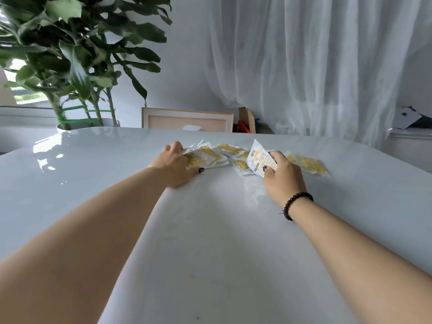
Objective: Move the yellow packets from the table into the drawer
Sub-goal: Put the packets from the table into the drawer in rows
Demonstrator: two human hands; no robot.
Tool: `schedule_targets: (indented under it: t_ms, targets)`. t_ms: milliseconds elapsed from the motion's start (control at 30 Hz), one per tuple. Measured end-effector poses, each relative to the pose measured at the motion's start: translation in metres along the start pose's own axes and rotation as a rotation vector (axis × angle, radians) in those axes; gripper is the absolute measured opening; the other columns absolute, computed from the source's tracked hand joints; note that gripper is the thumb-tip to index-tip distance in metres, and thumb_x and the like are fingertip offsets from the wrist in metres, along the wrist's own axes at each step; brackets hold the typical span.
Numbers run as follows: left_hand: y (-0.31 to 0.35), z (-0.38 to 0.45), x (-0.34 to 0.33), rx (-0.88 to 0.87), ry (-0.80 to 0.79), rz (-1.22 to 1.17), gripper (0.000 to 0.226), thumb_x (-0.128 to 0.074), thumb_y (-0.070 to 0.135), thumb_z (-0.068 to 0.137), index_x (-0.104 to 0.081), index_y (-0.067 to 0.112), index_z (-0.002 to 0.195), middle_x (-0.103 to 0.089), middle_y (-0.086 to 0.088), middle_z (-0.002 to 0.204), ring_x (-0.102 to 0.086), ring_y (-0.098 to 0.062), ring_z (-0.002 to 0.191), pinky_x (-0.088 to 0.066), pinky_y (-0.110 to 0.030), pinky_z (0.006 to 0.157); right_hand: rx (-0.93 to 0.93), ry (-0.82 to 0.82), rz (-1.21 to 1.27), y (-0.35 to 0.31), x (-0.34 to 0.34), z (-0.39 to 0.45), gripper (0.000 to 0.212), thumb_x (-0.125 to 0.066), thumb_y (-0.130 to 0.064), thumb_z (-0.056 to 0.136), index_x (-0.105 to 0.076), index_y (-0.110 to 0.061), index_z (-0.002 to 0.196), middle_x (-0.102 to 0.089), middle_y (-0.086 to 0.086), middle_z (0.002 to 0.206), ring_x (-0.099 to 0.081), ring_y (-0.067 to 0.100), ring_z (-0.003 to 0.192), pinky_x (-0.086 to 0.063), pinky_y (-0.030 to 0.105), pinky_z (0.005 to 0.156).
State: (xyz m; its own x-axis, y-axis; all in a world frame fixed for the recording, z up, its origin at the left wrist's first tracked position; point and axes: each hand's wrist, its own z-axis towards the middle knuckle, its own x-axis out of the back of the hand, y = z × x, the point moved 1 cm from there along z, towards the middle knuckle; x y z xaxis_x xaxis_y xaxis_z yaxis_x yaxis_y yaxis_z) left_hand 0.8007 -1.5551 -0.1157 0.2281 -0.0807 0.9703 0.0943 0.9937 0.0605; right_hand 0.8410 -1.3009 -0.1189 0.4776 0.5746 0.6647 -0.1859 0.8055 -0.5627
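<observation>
Several yellow-and-white packets (230, 149) lie in a loose row across the far middle of the glossy white table (210, 230). My left hand (174, 163) rests on the left end of the row, its fingers curled over a packet (205, 157) there. One packet (258, 157) is tilted up off the table with its printed back showing, and my right hand (284, 177) grips it. More packets (312, 165) lie to the right of that hand. No drawer is in view.
A large potted plant (77, 57) stands behind the table's far left corner. A wooden frame (187, 120) and cardboard (246, 120) lean behind the far edge. Sheer white curtains (315, 66) hang at the back right. A black bead bracelet (295, 204) circles my right wrist.
</observation>
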Motion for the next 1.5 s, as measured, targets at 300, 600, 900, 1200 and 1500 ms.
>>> schedule_targets:
  t_ms: [300,600,900,1200,1500]
  targets:
    - [0.008,-0.005,0.012,-0.001,0.011,0.086,0.030,-0.033,0.022,0.101,-0.051,0.005,0.117,-0.035,-0.008,0.114,-0.040,-0.027,0.098,-0.043,-0.039,0.084,0.006,-0.027,-0.040,-0.007,0.002,-0.004,0.029,-0.045,-0.008,0.090,-0.054,-0.013,0.117,-0.064,0.011,0.115,-0.055,0.034,0.098,-0.050,0.037,0.073]
    - [-0.007,-0.042,0.014,-0.128,0.103,0.019,0.031,-0.048,0.037,0.097,-0.054,0.019,0.122,-0.048,-0.003,0.127,-0.051,-0.030,0.106,-0.042,-0.035,0.082,0.022,0.008,0.073,-0.010,0.002,-0.005,0.024,-0.049,-0.007,0.088,-0.051,-0.013,0.111,-0.065,0.014,0.106,-0.058,0.035,0.091,-0.052,0.041,0.073]
    - [-0.018,-0.039,0.012,-0.169,0.183,0.063,0.043,-0.049,0.052,0.091,-0.060,0.026,0.123,-0.040,0.001,0.132,-0.043,-0.020,0.121,-0.046,-0.034,0.078,0.075,0.034,0.119,-0.023,-0.002,-0.012,0.024,-0.052,-0.008,0.087,-0.046,-0.014,0.110,-0.065,0.012,0.101,-0.058,0.035,0.087,-0.051,0.043,0.070]
    - [-0.004,-0.022,0.008,-0.306,0.182,0.418,0.024,-0.035,0.013,0.098,-0.053,0.005,0.111,-0.042,-0.009,0.124,-0.048,-0.029,0.100,-0.036,-0.036,0.063,0.089,0.021,0.112,-0.021,-0.004,-0.010,0.025,-0.053,-0.009,0.088,-0.046,-0.015,0.111,-0.064,0.011,0.105,-0.059,0.033,0.089,-0.052,0.041,0.072]
    - [-0.019,-0.024,0.002,-0.438,0.299,0.244,0.026,-0.056,0.027,0.094,-0.069,0.005,0.098,-0.056,-0.010,0.118,-0.058,-0.031,0.094,-0.052,-0.041,0.062,0.083,0.016,0.105,-0.020,-0.005,-0.010,0.025,-0.053,-0.009,0.087,-0.047,-0.013,0.111,-0.064,0.012,0.103,-0.058,0.035,0.089,-0.051,0.043,0.072]
